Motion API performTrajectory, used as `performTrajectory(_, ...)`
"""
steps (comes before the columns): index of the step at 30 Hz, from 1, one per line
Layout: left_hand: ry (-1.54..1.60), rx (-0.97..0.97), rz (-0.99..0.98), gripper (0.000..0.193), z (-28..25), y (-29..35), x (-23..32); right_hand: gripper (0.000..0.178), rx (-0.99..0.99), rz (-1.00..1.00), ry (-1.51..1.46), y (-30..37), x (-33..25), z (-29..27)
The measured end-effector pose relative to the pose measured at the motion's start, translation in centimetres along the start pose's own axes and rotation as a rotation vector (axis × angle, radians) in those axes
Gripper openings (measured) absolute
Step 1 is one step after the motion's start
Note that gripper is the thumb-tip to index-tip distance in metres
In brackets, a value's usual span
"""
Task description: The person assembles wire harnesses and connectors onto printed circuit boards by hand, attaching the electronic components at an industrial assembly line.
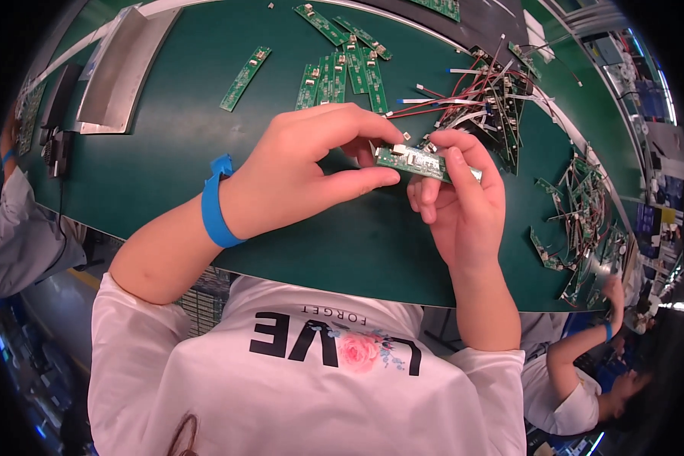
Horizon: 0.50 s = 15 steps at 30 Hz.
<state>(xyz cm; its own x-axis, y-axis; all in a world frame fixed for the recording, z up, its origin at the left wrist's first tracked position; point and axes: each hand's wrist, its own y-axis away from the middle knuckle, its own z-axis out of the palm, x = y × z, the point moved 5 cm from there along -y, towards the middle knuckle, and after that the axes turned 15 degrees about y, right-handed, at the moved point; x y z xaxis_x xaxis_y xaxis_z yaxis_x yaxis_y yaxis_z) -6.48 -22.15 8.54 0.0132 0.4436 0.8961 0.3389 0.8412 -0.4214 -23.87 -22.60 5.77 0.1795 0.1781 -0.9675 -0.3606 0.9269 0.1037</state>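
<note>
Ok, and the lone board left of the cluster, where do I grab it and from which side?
Probably pinch the lone board by its long edges near the middle, coming from its near end. It's narrow and lies flat on the table, slanting away to the right; small parts sit at its far end, and other boards lie rightward.

Trough (118, 95) left on table (182, 156), boards (326, 80) mid-back, wires (456, 102) right

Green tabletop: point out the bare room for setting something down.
Widest: the left stretch of tabletop, between the metal tray, the lone board and the left forearm. Smaller: between that forearm and the right one, and right of the right hand. Crowded: the far middle, with loose boards, and the right side, with wired-board heaps.
</note>
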Motion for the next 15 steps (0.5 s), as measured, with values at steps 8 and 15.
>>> performTrajectory(8, -0.035, -0.082, -0.074, 0.017, -0.1, 0.1, -1.1, 0.015, 0.042, -0.035, 0.387, 0.6, -0.4, 0.3)
performTrajectory(15, -0.402, -0.017, 0.044, 0.011, -1.7, -0.8, -1.8, 0.012, 0.212, 0.051, 0.325, -0.2, 0.3, -1.9)
